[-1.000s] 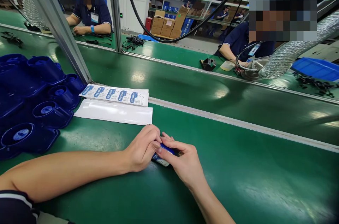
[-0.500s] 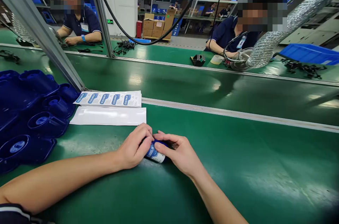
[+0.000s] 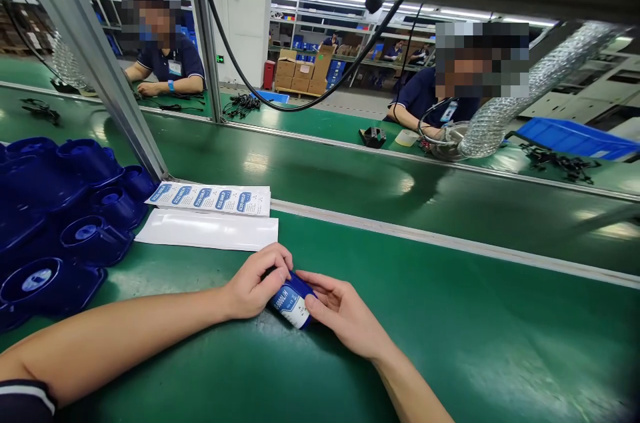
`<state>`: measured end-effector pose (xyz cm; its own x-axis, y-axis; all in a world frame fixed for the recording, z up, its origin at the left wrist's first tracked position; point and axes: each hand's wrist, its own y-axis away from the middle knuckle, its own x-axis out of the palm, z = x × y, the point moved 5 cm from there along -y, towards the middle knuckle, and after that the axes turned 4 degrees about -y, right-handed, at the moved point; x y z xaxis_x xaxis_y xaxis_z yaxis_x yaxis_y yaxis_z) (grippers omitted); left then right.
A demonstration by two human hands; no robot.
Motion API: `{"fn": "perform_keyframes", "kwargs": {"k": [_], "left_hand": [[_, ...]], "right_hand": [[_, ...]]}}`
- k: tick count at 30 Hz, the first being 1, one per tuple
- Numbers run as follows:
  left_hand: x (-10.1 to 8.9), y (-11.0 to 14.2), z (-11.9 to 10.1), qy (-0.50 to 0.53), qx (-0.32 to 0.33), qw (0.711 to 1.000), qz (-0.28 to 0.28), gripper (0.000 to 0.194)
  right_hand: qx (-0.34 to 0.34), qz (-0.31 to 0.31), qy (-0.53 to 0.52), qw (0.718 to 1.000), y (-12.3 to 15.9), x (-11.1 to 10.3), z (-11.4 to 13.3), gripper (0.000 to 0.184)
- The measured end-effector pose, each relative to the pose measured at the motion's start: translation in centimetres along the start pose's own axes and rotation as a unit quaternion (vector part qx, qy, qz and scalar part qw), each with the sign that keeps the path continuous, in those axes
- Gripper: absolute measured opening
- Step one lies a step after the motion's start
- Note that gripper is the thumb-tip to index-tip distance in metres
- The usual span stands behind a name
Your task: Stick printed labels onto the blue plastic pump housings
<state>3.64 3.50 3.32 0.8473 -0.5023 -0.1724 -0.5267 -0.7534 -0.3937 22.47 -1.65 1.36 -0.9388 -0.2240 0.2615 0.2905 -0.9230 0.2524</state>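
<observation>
A small dark blue housing (image 3: 296,299) with a blue and white label on its side lies tilted just over the green bench, between my hands. My left hand (image 3: 260,281) is closed round its left end, thumb on top near the label. My right hand (image 3: 345,309) touches the other end with thumb and fingertips, the fingers slightly bent. Beyond my left hand lie a sheet of printed blue and white labels (image 3: 215,199) and a blank white strip (image 3: 207,229). The far side of the housing is hidden by my fingers.
Several large dark blue moulded parts (image 3: 95,233) are gathered at the left. A metal post (image 3: 95,56) rises behind them. A conveyor belt (image 3: 310,163) runs past the bench's far edge (image 3: 400,229). Across it sit two people, with a silver duct (image 3: 525,99) and a blue bin (image 3: 580,137).
More of the housing's label now shows as my right hand's thumb and fingers have shifted towards its right end. My left hand keeps its hold. The camera view has tilted.
</observation>
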Motion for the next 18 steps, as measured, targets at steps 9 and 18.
{"fn": "perform_keyframes", "kwargs": {"k": [9, 18], "left_hand": [[0.6, 0.4, 2.5, 0.24, -0.123, 0.961, -0.057, 0.061], [1.3, 1.2, 1.4, 0.221, -0.11, 0.969, 0.014, 0.047]], "right_hand": [[0.015, -0.04, -0.297, 0.954, 0.1, 1.2, -0.1, 0.052], [-0.007, -0.023, -0.289, 0.957, 0.2, 1.9, -1.4, 0.062]]}}
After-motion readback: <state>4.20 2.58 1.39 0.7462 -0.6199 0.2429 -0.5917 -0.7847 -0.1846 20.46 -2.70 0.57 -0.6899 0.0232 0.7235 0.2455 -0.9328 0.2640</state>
